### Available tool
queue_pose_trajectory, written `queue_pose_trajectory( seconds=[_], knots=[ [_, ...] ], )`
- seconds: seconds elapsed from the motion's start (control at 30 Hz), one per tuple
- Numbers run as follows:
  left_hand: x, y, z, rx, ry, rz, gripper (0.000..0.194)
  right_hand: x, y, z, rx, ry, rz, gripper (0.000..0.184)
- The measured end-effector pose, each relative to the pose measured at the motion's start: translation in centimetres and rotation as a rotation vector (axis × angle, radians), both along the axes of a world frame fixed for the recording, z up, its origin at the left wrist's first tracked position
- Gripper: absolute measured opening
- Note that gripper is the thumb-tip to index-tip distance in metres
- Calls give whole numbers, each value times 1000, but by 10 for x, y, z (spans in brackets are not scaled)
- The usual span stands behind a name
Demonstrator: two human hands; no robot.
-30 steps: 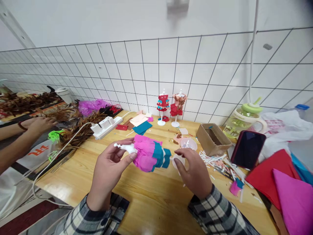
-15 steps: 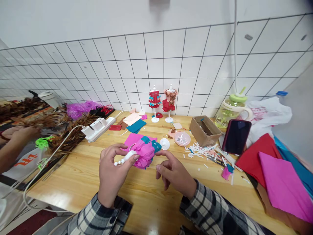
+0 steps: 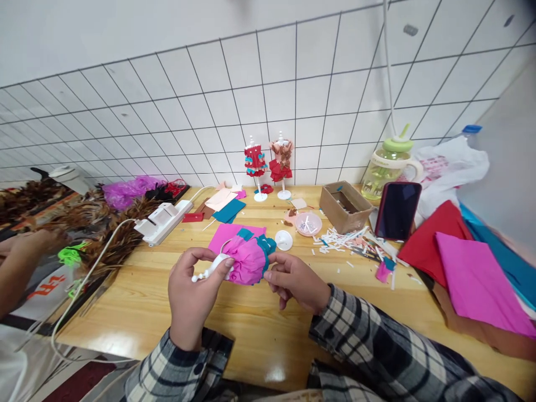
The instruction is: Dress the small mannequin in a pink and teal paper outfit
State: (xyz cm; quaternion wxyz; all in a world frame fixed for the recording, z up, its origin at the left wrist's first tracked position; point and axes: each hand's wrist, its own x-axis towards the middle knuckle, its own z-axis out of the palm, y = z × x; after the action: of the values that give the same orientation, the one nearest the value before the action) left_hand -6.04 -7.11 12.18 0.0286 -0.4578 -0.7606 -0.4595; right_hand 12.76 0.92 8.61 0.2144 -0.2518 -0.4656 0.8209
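My left hand [image 3: 190, 290] grips a small white mannequin [image 3: 215, 267] by its upper body, its beaded neck pointing left. The mannequin is tilted over and wears a pink paper dress [image 3: 247, 259] with a teal ruffled hem [image 3: 264, 245]. My right hand [image 3: 297, 282] pinches the edge of the hem between thumb and index finger. On the table behind lies a white round base [image 3: 283, 240], apart from the mannequin. Beneath and behind the dress is a pink paper sheet [image 3: 218, 237].
Two small dressed mannequins [image 3: 255, 162] stand by the tiled wall. A cardboard box [image 3: 345, 215], a pink dish [image 3: 309, 223], white paper scraps [image 3: 341, 240], a phone [image 3: 397, 209] and a jug [image 3: 381, 173] are right. Leftward are a power strip [image 3: 164, 223], feathers and another person's hand [image 3: 39, 243].
My right hand has let go of the white base, which now lies on the table, and moved to the hem. The mannequin has tilted in my left hand. The whole view has shifted.
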Motion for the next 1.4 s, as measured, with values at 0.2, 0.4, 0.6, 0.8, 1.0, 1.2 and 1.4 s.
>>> queue_pose_trajectory(
  seconds=[0.2, 0.4, 0.6, 0.8, 1.0, 1.2, 1.4],
  knots=[
    [3, 0, -1, 8, 9, -40, 28, 2, 1, 6, -69, 28, 59, 48],
    [5, 1, -3, -9, -15, -30, 28, 2, -1, 3, -144, 70, 155, 38],
    [2, -2, -3, -4, -107, -51, 31, 9, 4, 7, -16, -48, 200, 36],
    [-23, -5, 10, 93, -388, -42, 32, 40, 23, 29, 646, -492, 166, 34],
    [-40, -7, 25, 246, -492, -175, 32, 32, 19, 19, 1342, -532, -233, 17],
    [-19, -18, 27, 364, -119, -447, 25, 27, 3, 26, 1309, -302, -413, 19],
    [-7, -22, 27, 310, 122, -553, 26, 31, -5, 34, 1424, -121, -467, 36]
  ],
)
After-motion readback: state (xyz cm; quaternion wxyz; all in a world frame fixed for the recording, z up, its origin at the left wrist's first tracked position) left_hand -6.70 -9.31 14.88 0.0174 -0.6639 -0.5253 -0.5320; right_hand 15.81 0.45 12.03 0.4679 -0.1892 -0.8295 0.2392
